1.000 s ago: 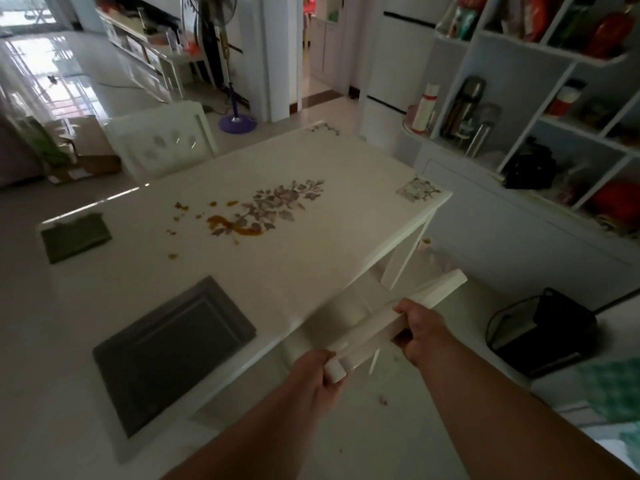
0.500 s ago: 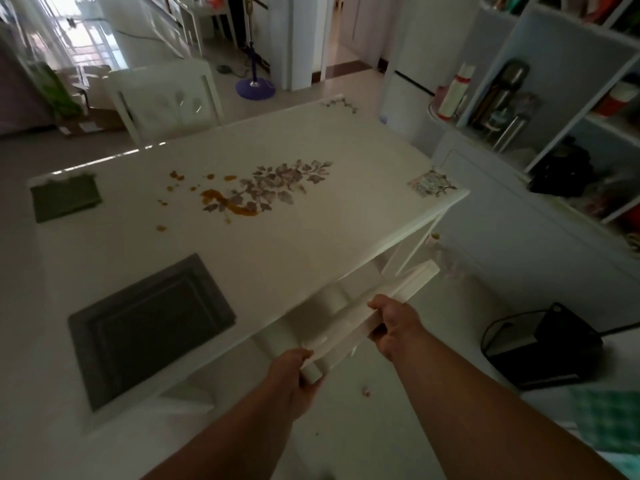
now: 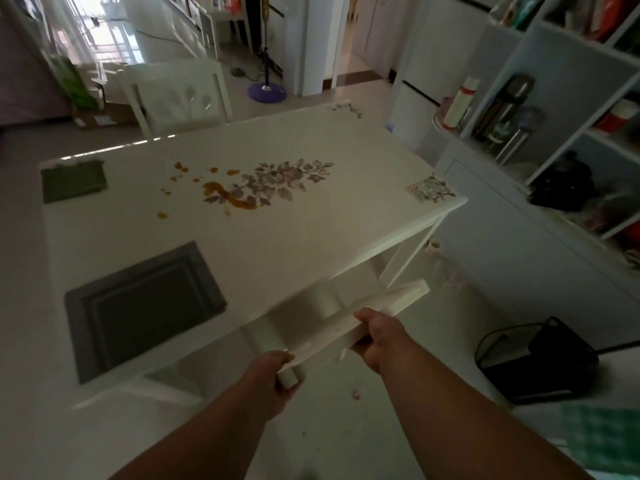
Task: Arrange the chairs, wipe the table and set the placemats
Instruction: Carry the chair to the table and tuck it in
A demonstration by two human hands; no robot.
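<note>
home dining room | dining table (image 3: 311, 244) | flask shelves (image 3: 568, 109) | standing fan (image 3: 266, 46)

You won't find any legible text here: no label, brand, number or sign can be read. The small card (image 3: 428, 191) at the right corner of the surface (image 3: 311, 233) carries some print (too blurred to make out), and the bottles on the shelves (image 3: 561, 98) show no readable lettering.

Open floor (image 3: 398, 427) lay right of the chair back (image 3: 356, 327), hemmed by a black box (image 3: 533, 368) and cabinet (image 3: 519, 244). Ahead, blocked by the table edge (image 3: 311, 271); tabletop passable between placemat (image 3: 145, 306) and orange spill (image 3: 225, 195).
</note>
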